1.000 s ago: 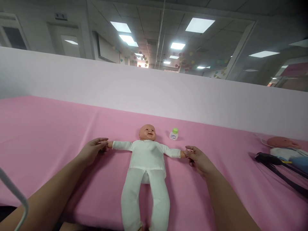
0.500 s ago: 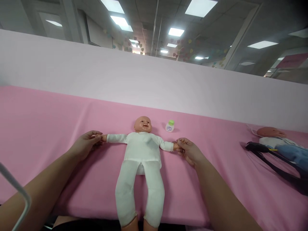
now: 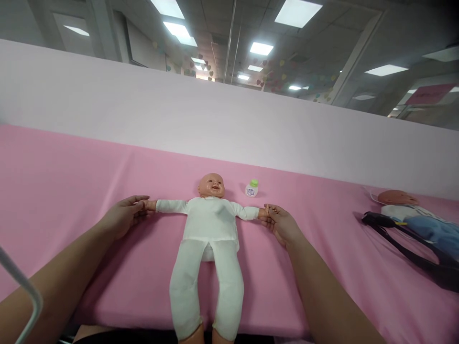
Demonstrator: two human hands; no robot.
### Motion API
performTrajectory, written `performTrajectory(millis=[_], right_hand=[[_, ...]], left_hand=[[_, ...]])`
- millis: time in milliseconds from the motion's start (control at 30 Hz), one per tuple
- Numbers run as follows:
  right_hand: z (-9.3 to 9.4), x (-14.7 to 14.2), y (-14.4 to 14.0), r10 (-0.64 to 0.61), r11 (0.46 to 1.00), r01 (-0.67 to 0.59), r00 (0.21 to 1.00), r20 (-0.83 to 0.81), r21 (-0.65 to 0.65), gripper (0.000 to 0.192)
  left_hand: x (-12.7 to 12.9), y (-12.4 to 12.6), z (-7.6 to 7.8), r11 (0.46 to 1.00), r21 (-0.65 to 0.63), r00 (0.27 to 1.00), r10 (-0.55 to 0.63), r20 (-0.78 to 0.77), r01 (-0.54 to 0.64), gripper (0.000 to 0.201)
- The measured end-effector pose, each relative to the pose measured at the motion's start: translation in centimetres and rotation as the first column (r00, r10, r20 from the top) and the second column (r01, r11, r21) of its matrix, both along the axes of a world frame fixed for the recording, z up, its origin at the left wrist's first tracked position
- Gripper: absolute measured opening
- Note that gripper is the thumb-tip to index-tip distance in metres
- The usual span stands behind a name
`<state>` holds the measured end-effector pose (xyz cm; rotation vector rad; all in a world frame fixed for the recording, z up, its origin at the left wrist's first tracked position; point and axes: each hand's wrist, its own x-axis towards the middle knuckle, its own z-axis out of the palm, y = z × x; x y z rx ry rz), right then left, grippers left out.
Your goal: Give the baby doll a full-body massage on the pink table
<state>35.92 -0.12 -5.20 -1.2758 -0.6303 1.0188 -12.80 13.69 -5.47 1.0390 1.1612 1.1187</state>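
A baby doll (image 3: 211, 224) in a white cloth suit lies on its back on the pink padded surface (image 3: 136, 282), head away from me and both arms stretched out sideways. My left hand (image 3: 125, 213) is closed around the doll's hand on the left side. On the right side, my right hand (image 3: 281, 223) pinches the doll's other hand between thumb and fingers. Just beyond that arm stands a small clear bottle (image 3: 251, 189) with a green cap and a printed label. The doll's feet run out of view at the bottom edge.
At the far right lies a second doll (image 3: 398, 197) in white and blue, with a black strap-like object (image 3: 405, 243) in front of it. A white wall (image 3: 215, 119) runs along the back, topped by glass. A pale bent rod (image 3: 30, 291) crosses the lower left.
The doll's right-side arm appears pulled slightly straighter outward by my right hand. My left hand keeps its hold. The whole view has shifted a little.
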Motion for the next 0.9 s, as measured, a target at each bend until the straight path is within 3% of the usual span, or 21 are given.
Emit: performTrajectory(millis=[200, 400, 600, 900], right_hand=[[-0.3, 0.4, 0.1, 0.049, 0.994, -0.054, 0.997, 0.055, 0.099, 0.043], [0.2, 0.1, -0.1, 0.013, 0.999, -0.021, 0.982, 0.19, 0.043, 0.043], [-0.2, 0.3, 0.0, -0.016, 0.998, 0.007, 0.989, 0.15, 0.057, 0.045], [0.7, -0.2, -0.5, 0.075, 0.99, -0.092, 0.986, 0.146, 0.109, 0.049]], left_hand=[[-0.2, -0.1, 0.1, 0.997, 0.018, 0.997, -0.078, -0.013, 0.078, 0.062], [0.5, -1.0, 1.0, 0.997, 0.044, 0.992, -0.053, -0.117, 0.059, 0.067], [0.8, -1.0, 1.2, 0.999, 0.027, 0.994, -0.029, -0.108, 0.033, 0.067], [0.9, -1.3, 1.3, 0.998, 0.036, 0.993, -0.04, -0.112, 0.044, 0.072]])
